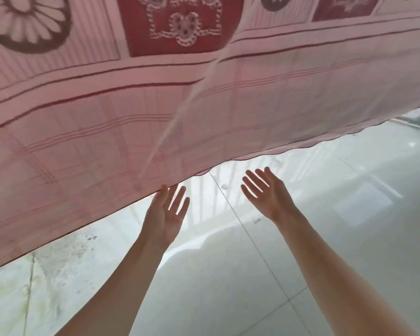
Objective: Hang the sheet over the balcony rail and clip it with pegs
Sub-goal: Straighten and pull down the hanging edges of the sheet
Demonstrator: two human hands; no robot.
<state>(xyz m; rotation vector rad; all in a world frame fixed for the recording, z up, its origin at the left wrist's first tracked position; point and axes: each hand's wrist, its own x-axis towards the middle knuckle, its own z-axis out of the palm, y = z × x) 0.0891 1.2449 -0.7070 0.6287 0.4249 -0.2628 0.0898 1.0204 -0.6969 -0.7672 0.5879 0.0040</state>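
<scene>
Both forearms are raised; the left hand (pixel 166 212) and right hand (pixel 264 192) are spread open, nothing gripped. Overhead the pink sheet (pixel 155 105) billows, its hem just brushed by the left fingertips. Unheld and unpegged, it could be blown away.

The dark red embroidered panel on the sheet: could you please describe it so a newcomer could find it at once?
Start with the pink sheet that fills the upper picture, above both open hands. Along its top edge, just left of centre, sits the dark red panel with white lace-like stitching. The brown ring with the white daisy to its left is round, not square.
</scene>
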